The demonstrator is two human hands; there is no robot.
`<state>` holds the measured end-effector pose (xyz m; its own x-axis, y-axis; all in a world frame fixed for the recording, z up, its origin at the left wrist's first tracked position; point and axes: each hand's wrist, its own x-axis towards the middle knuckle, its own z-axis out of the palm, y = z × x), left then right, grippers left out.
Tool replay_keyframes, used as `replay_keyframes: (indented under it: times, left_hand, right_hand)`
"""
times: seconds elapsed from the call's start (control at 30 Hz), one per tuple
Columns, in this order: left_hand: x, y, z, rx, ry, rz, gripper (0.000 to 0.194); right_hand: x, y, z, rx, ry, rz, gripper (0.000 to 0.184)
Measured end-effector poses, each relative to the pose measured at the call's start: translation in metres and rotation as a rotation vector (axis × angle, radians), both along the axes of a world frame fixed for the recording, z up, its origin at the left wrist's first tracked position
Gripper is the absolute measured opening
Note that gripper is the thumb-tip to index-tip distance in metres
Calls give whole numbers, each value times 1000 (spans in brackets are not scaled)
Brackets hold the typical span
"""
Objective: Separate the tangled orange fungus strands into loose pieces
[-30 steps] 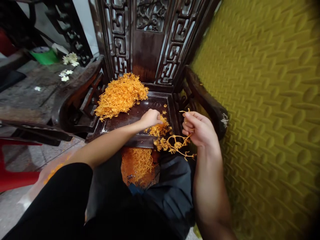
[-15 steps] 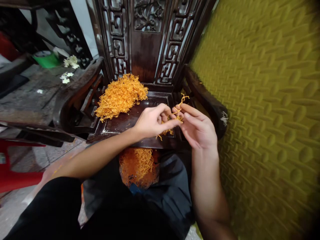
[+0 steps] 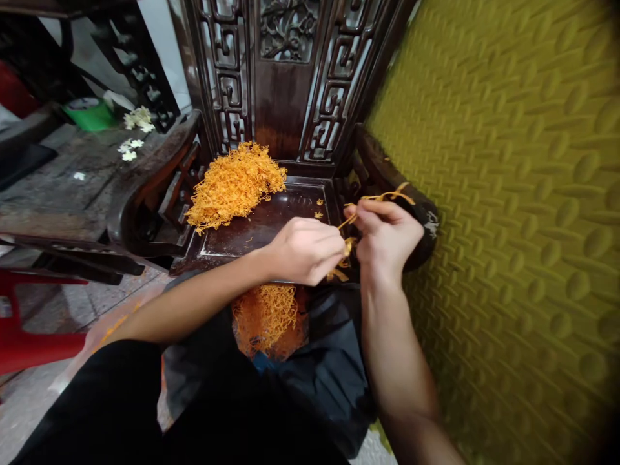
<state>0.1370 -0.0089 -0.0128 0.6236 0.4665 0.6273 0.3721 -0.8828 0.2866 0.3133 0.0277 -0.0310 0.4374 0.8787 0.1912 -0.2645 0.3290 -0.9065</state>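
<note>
At three o'clock spread a sheet [image 3: 523, 213], yellow-green and dimpled, and at twelve stood a chair [image 3: 283, 97] of dark, glossy wood with angular fretwork, bearing at ten o'clock a pile [image 3: 235, 187] of curly, wiry orange sprigs. Near the centre the left hand [image 3: 310, 248] and, at its three o'clock, the right hand [image 3: 387, 236] both pinched a thin orange strand [image 3: 347, 221] running between them. The chair's top was cut off, the heap [image 3: 277, 316] at seven o'clock looked blurry, and the left fingertips were mostly hidden.
</note>
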Motion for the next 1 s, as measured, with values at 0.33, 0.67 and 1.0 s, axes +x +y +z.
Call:
replay_keyframes:
  times: [0.33,0.67,1.0]
  left_hand:
    - [4,92,-73,-730,-439,449,21]
    - [14,88,-70,-580,-270,359,15]
    - [8,76,-66,-574,-136,301,10]
  right_hand:
    - [18,-7,-4,-35,13,106,23]
    - [22,-7,-3,-46,13,122,28]
    - [21,-5,-4,-30,-3,134,26]
